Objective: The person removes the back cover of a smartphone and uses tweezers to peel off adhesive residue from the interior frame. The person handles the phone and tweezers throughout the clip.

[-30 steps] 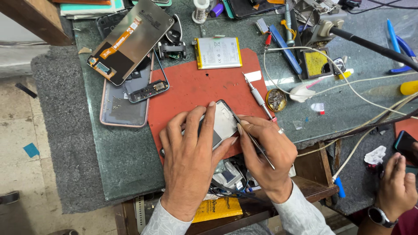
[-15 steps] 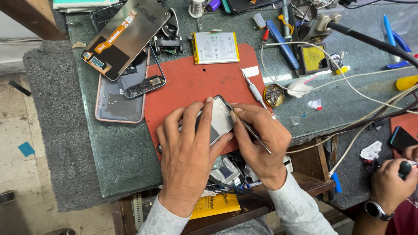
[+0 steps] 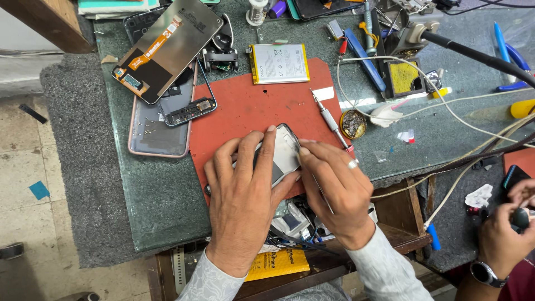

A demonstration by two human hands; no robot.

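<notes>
Hands meet over the opened phone in the head view, on the red mat near the front edge of the green tabletop. Your left hand lies flat across the phone, fingers spread and pressing it down. Your right hand is curled, fingertips pinched at the phone's right edge; whether it grips a tool you cannot tell. A screwdriver lies on the mat just right of your hands, with a small round tin beside it. A flat battery rests at the mat's far edge. To the left, a detached screen panel leans over a back cover. Another person's hand shows at the lower right.
</notes>
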